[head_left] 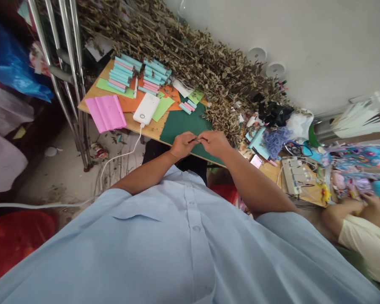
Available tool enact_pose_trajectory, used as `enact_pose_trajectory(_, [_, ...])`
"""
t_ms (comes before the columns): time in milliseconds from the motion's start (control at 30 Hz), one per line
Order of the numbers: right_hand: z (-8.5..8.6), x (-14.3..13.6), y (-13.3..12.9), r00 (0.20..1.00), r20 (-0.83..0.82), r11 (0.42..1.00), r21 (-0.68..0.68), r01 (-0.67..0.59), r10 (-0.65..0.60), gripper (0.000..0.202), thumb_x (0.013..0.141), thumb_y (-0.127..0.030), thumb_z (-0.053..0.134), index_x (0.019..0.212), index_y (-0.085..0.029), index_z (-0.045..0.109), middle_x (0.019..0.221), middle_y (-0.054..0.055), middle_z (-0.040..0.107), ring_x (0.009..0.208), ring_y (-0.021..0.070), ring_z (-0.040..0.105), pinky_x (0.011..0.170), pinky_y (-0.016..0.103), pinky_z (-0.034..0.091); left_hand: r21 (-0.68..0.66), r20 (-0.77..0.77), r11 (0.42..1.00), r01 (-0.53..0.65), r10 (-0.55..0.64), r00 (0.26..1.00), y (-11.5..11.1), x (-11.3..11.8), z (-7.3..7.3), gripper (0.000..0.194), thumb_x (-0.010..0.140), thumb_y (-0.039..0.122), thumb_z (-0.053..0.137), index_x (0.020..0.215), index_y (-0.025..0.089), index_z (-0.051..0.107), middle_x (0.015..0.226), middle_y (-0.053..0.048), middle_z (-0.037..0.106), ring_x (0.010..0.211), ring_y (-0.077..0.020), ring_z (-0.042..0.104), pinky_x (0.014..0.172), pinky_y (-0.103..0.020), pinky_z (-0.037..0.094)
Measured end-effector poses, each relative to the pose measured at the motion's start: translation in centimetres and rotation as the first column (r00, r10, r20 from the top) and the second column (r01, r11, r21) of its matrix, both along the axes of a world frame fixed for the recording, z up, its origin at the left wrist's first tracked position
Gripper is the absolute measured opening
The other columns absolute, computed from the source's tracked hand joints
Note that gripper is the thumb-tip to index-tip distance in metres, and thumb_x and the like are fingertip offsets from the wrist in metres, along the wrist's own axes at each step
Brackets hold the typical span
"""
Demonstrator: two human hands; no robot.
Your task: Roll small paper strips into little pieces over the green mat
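Note:
My left hand (182,145) and my right hand (215,143) meet at the table's front edge, fingertips almost touching. Both are closed in a pinch around a thin dark piece (194,139), too small to make out clearly. Under and behind them lies a dark green mat (180,124). A few short rolled paper tubes (188,106), pink and light blue, rest on the mat's far side. Just beyond my right hand, dried leafy stems (224,120) spill onto the table.
Stacks of rolled paper (122,74), a pink folded sheet (106,113) and a white power bank (146,109) with a cable sit at left. Crutches (68,76) stand beside the table. At right are a phone (256,161), blue yarn (277,141), a power strip (293,175) and another person's arm (343,215).

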State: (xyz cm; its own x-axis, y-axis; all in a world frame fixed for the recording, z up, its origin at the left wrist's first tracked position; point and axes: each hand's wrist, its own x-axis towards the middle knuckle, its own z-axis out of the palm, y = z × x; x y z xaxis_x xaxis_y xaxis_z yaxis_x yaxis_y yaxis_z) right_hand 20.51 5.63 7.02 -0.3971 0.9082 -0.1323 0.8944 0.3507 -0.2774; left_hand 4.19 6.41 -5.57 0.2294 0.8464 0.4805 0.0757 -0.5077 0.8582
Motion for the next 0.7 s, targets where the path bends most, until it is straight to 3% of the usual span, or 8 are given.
enact_pose_trajectory(200, [-0.6,1.1,0.2,0.983,-0.107,0.989,0.013,-0.147,0.148,0.028,0.098,-0.021,0.053,0.103,-0.020,0.080,0.111,0.008,0.080,0.108,0.0221,0.072,0.100,0.033,0.051,-0.003,0.049,1.000,-0.018,0.018,0.999,0.0,0.0,-0.3,0.027,0.100,0.039,0.065,0.090,0.017,0.076,0.089,-0.007,0.073,0.085,-0.0162,0.068,0.082,-0.030,0.055])
enact_pose_trajectory(367, [-1.7,1.7,0.5,0.948,-0.211,0.970,0.109,-0.217,0.236,0.024,0.097,-0.023,0.056,0.096,-0.023,0.080,0.103,0.007,0.080,0.099,0.0239,0.072,0.092,0.037,0.056,0.003,0.029,1.000,-0.020,0.020,0.999,-0.1,0.0,-0.5,0.017,0.097,0.029,0.067,0.092,0.016,0.077,0.091,-0.007,0.074,0.088,-0.0163,0.069,0.083,-0.029,0.055])
enact_pose_trajectory(700, [-1.9,1.4,0.4,0.953,-0.120,0.955,0.145,-0.259,0.277,0.028,0.101,-0.023,0.050,0.096,-0.022,0.077,0.104,0.009,0.077,0.100,0.0233,0.070,0.089,0.036,0.055,-0.025,0.039,0.999,-0.027,0.028,0.999,-0.3,0.0,-0.5,0.017,0.098,0.027,0.065,0.094,0.017,0.078,0.094,-0.007,0.075,0.089,-0.0163,0.069,0.086,-0.030,0.056])
